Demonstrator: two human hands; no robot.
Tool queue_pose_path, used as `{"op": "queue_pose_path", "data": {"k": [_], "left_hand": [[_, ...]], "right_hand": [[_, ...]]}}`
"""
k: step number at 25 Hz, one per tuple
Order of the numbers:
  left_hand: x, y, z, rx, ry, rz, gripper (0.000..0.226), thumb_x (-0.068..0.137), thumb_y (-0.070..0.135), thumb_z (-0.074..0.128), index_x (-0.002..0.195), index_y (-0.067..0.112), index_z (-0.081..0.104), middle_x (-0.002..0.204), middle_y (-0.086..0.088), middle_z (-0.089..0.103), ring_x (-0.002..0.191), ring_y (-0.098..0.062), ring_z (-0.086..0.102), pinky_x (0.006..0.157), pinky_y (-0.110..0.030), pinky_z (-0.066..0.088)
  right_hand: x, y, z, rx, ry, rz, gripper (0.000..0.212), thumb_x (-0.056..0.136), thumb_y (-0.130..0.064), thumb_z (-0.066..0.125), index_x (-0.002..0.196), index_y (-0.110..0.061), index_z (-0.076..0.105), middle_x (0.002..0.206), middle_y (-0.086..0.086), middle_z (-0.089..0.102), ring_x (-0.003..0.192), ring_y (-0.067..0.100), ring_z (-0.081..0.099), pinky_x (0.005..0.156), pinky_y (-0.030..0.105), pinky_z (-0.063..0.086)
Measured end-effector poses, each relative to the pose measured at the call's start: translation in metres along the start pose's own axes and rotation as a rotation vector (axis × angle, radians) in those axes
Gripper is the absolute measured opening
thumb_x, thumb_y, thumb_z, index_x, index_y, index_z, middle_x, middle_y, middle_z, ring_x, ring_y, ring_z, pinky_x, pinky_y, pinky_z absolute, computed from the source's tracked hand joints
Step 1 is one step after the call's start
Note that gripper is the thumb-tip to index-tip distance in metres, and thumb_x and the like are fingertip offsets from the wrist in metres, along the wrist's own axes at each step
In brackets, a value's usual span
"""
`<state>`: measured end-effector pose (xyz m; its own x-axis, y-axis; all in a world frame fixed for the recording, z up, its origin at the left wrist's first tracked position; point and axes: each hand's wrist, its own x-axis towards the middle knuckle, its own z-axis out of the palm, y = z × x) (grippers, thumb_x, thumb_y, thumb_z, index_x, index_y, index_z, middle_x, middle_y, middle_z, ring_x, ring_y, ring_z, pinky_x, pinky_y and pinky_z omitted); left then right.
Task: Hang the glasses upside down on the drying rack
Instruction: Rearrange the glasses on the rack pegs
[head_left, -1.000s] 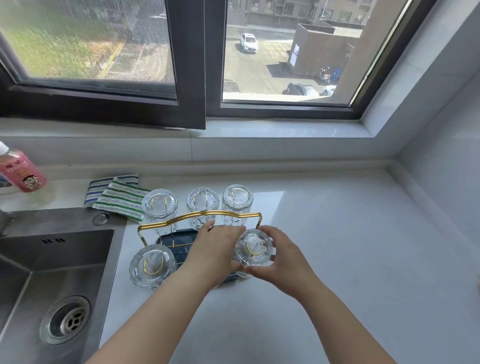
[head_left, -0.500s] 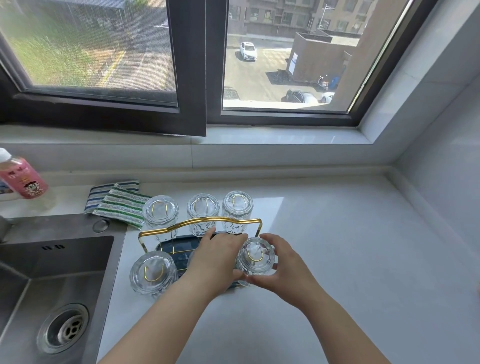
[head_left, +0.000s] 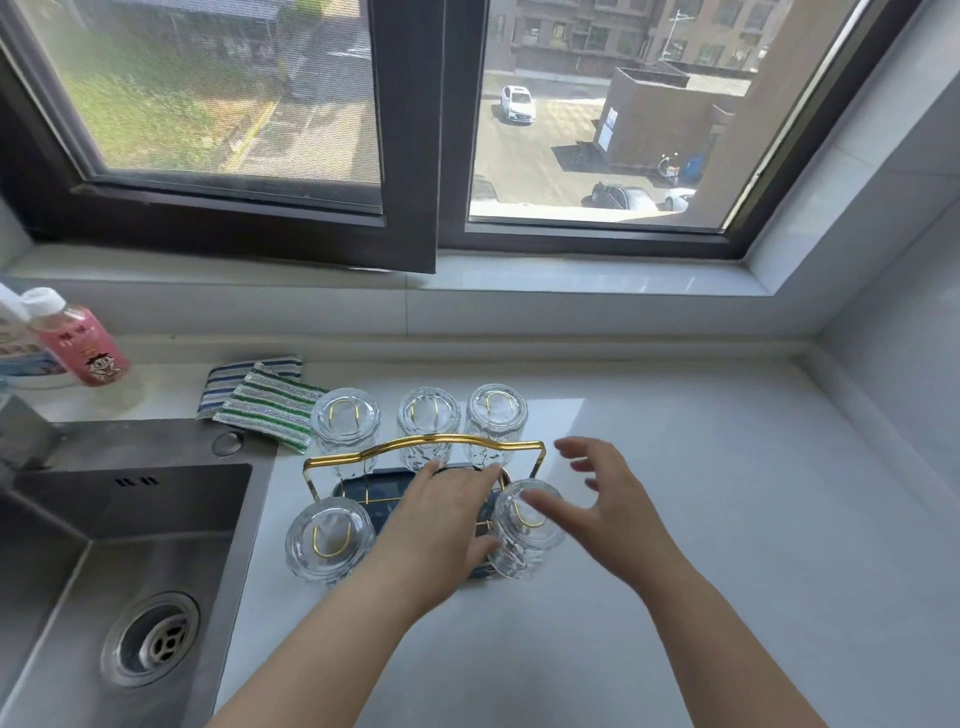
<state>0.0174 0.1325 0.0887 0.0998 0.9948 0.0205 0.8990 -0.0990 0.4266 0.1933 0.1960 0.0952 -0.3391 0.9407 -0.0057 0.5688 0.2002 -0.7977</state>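
Note:
A drying rack with a gold wire handle and a dark blue base tray stands on the white counter. Several clear glasses hang upside down on its gold prongs: three along the back, one at the front left and one at the front right. My left hand rests over the middle of the rack, its fingers against the front right glass, hiding the front middle spot. My right hand hovers just right of that glass with fingers spread, holding nothing.
A steel sink with a drain lies to the left of the rack. Striped cloths lie behind it, and a pink bottle stands at the far left. A window sill and wall run along the back and right.
My right hand has let go of the front right glass and opened, pulling slightly to the right. The glass now stays on its prong. My left hand has barely moved.

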Motion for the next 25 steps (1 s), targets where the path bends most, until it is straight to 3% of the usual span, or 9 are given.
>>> {"op": "queue_pose_path", "data": {"k": [4, 8, 9, 12, 16, 21, 25], "left_hand": [[-0.009, -0.024, -0.037, -0.190, 0.209, 0.079, 0.043, 0.085, 0.027, 0.062, 0.126, 0.025, 0.050, 0.118, 0.008, 0.062, 0.111, -0.009, 0.051, 0.101, -0.021, 0.031], [0.000, -0.051, -0.069, -0.234, 0.340, 0.058, 0.030, 0.085, 0.014, 0.062, 0.115, 0.018, 0.060, 0.100, 0.011, 0.064, 0.093, 0.006, 0.048, 0.088, 0.001, 0.025], [0.005, -0.058, -0.075, -0.233, 0.357, 0.015, 0.030, 0.086, 0.015, 0.060, 0.116, 0.018, 0.058, 0.101, 0.011, 0.063, 0.096, 0.003, 0.049, 0.089, -0.002, 0.026], [0.023, -0.081, -0.080, -0.159, 0.313, -0.152, 0.037, 0.088, 0.020, 0.057, 0.124, 0.018, 0.050, 0.117, 0.005, 0.060, 0.113, -0.014, 0.049, 0.102, -0.028, 0.032], [0.044, -0.096, -0.073, -0.046, 0.131, -0.219, 0.047, 0.087, 0.030, 0.057, 0.131, 0.023, 0.041, 0.131, 0.005, 0.052, 0.126, -0.016, 0.039, 0.116, -0.040, 0.011], [0.063, -0.105, -0.061, -0.012, -0.109, -0.232, 0.072, 0.075, 0.042, 0.069, 0.136, 0.027, 0.035, 0.144, 0.006, 0.042, 0.140, -0.012, 0.017, 0.116, -0.043, -0.010], [0.067, -0.105, -0.053, 0.066, -0.109, -0.219, 0.077, 0.072, 0.043, 0.071, 0.137, 0.027, 0.033, 0.144, 0.004, 0.042, 0.141, -0.011, 0.016, 0.113, -0.045, -0.015]], "right_hand": [[0.038, -0.034, 0.008, -0.023, 0.031, -0.154, 0.034, 0.074, -0.034, 0.072, 0.102, -0.029, 0.054, 0.101, -0.013, 0.054, 0.096, 0.008, 0.052, 0.077, 0.011, 0.038], [0.082, -0.059, 0.023, -0.208, -0.182, -0.254, 0.041, 0.077, -0.027, 0.070, 0.115, -0.024, 0.055, 0.115, -0.006, 0.057, 0.109, 0.011, 0.049, 0.094, 0.023, 0.036], [0.093, -0.066, 0.028, -0.270, -0.254, -0.268, 0.046, 0.078, -0.030, 0.070, 0.120, -0.023, 0.052, 0.123, -0.003, 0.057, 0.116, 0.014, 0.048, 0.098, 0.027, 0.034], [0.124, -0.081, 0.047, -0.528, -0.444, -0.298, 0.070, 0.073, -0.038, 0.073, 0.133, -0.022, 0.041, 0.138, 0.001, 0.050, 0.127, 0.024, 0.042, 0.107, 0.039, 0.030], [0.146, -0.080, 0.067, -0.776, -0.613, -0.322, 0.089, 0.067, -0.040, 0.078, 0.139, -0.024, 0.028, 0.144, 0.002, 0.044, 0.131, 0.027, 0.038, 0.109, 0.042, 0.022], [0.148, -0.065, 0.073, -0.650, -0.563, -0.326, 0.079, 0.062, -0.046, 0.078, 0.129, -0.024, 0.042, 0.133, -0.002, 0.055, 0.122, 0.021, 0.047, 0.103, 0.035, 0.023], [0.147, -0.062, 0.072, -0.575, -0.529, -0.308, 0.078, 0.059, -0.047, 0.079, 0.126, -0.025, 0.045, 0.129, -0.003, 0.057, 0.118, 0.021, 0.047, 0.101, 0.033, 0.024]]}}
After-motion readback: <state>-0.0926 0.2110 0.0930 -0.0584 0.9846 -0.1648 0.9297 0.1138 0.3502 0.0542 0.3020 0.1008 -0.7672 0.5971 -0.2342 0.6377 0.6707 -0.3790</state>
